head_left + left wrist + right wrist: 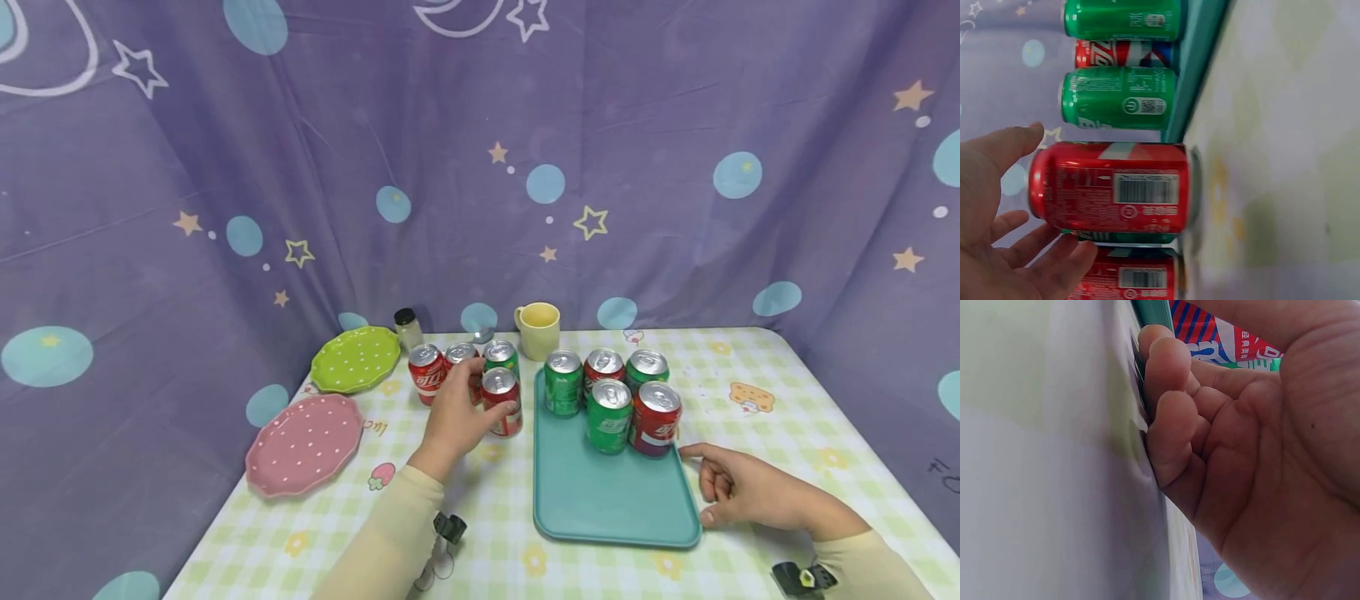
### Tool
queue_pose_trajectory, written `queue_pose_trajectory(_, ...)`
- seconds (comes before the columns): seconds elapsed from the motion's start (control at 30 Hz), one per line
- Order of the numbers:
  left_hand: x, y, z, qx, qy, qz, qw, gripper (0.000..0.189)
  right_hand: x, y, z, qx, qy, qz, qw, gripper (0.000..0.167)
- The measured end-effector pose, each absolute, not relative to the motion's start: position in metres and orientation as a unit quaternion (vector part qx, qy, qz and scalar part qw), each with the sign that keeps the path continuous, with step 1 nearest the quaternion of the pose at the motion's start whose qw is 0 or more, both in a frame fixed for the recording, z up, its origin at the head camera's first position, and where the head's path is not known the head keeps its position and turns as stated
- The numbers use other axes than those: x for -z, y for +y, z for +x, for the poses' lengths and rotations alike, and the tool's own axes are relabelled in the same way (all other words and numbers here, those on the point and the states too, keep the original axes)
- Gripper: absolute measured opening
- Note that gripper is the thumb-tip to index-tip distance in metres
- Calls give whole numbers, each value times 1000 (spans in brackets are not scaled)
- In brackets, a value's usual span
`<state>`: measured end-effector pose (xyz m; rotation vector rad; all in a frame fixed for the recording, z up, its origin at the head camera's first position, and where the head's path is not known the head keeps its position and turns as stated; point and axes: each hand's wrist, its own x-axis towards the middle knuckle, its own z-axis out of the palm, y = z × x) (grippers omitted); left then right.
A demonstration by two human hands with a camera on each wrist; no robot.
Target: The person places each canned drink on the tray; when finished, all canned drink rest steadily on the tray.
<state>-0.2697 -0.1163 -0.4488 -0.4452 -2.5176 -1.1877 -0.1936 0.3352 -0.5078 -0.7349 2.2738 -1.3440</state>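
Observation:
My left hand (457,417) is spread around a red cola can (501,392), thumb to its right and fingers to its left. In the left wrist view, gaps show between the fingers and that red can (1110,187), which stands on the table. Beside the teal tray's right edge, my right hand (742,487) rests on the table. Its index finger and thumb reach to the tray (611,500), while the other fingers are bent, with nothing seen in them. Green cans (609,417) and red cans (657,421) stand upright together on the tray's far half.
Left of the tray are two more red cans (427,375) and a green can (500,357). Behind them stand a yellow mug (540,333), a spoon (483,336) and a black-capped jar (408,331). A green plate (356,360) and pink plate (303,447) lie far left.

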Motion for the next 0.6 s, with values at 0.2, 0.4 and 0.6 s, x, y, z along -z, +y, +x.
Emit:
queue_pose_trajectory(0.2,463,-116,-274,412,-893,-139,116,76,509,336,-194,481,813,-265,196,85)
queue_pose_trajectory(0.4,476,-116,-279,412,-897,-125,101,81,510,336,-194,479,814,-264,194,86)
queue_pose_trajectory(0.6,484,-116,-282,412,-895,-124,112,76,509,335,-194,480,813,-267,194,86)
